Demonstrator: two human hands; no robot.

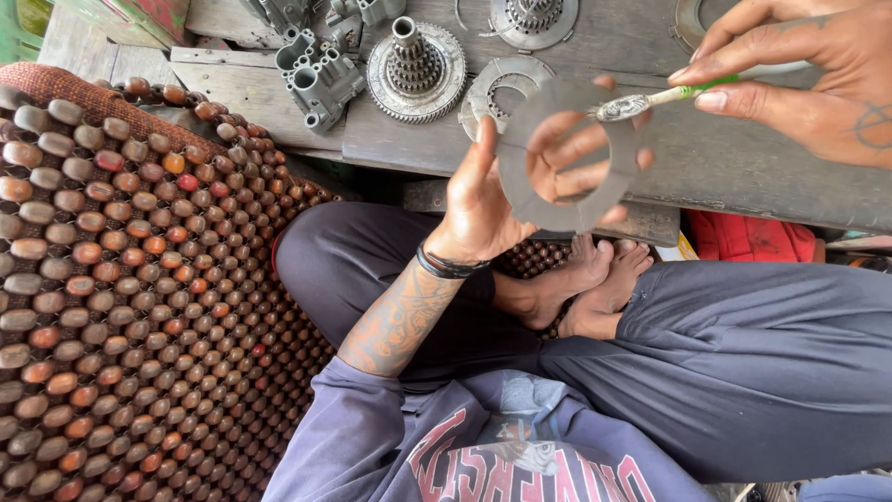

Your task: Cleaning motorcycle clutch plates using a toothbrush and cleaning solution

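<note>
A flat grey metal ring plate [569, 153] is held up over the grey wooden bench [743, 167], gripped by the left hand [492, 200]. The right hand [808, 74] pinches a green-handled toothbrush [669, 96], bristles touching the ring's upper edge. A toothed gear hub [415, 60] stands behind it on the bench.

The flat ring [567, 163] in the left hand [483, 209] looks like dull grey metal, matt and faintly grainy, with no shine. The brush [664, 98] pinched by the right hand [808, 70] has a green and white plastic handle, smooth and slightly glossy, and worn, greyed bristles. The worktop [725, 167] is weathered grey wood, rough and stained. On it, the gear hub [415, 70] and the cast housing [321, 82] are bare metal, the gear brighter on its teeth, the housing matt. The seat mat [121, 307] is made of polished wooden beads, brown and reddish, glossy. The trousers [743, 363] are soft dark cloth.
</note>
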